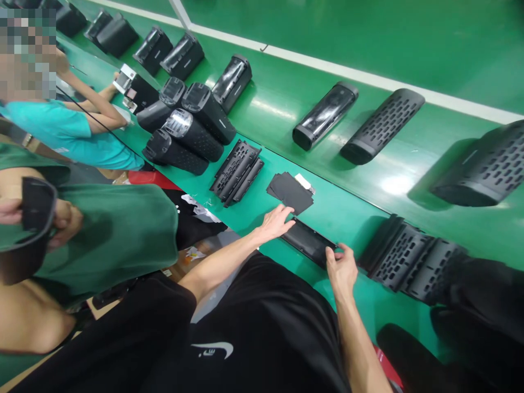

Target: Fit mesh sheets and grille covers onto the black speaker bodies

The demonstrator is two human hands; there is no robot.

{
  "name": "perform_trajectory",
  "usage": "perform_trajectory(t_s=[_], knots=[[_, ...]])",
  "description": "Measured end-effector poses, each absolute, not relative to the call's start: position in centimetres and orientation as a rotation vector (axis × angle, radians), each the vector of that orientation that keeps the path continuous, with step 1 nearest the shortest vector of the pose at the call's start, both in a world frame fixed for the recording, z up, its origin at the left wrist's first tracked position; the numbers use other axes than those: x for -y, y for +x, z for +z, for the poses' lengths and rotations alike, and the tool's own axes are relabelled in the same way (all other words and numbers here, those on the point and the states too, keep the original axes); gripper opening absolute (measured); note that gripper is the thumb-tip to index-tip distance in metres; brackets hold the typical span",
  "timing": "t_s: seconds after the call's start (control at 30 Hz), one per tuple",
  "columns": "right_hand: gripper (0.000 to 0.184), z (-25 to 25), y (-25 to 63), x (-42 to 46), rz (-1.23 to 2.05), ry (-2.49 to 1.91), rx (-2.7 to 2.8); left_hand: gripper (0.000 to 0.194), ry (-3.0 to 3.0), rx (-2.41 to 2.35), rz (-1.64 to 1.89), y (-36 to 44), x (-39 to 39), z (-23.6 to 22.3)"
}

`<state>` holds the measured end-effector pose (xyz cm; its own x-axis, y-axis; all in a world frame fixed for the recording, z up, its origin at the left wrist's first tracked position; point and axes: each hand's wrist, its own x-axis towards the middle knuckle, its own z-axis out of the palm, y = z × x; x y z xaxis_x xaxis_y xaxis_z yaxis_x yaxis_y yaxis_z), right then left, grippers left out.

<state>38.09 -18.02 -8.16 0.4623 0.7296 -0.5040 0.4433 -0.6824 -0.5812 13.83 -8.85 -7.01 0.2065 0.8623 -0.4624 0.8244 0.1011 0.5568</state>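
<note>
A long black plastic panel (310,242), its hollow side facing up, lies at the table edge in front of me. At its left end, my left hand (275,224) grips the corner with the fingertips. My right hand (343,266) pinches the right end between thumb and fingers. Just beyond the left hand is a fanned pile of black sheets (291,192), with a small white piece (303,183) at its far side.
Slotted black covers (403,254) are stacked to my right, and more slotted covers (236,172) lie left of the sheets. Black cylindrical housings (196,123) crowd the far left. Other housings (326,115) stand along the green line behind. Co-workers occupy the left, one holding a black part (39,213).
</note>
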Motion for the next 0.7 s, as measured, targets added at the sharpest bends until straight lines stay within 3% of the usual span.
perform_trajectory(t_s=[0.13,0.27,0.47,0.7], knots=[[0.050,-8.1,38.5,16.8,1.101,-2.269,0.927,0.023,1.645,-1.553,0.095,13.6,8.1,-7.4],[0.058,-6.8,39.4,16.0,1.305,-2.088,0.751,0.019,1.533,-1.494,0.241,13.1,7.8,-6.0],[0.063,-2.7,40.1,15.3,1.487,-1.812,0.433,0.047,0.723,-1.173,0.458,13.2,8.0,-1.7],[0.054,0.9,40.2,16.7,1.442,-1.655,0.279,0.062,0.577,-1.041,0.549,13.4,9.1,1.4]])
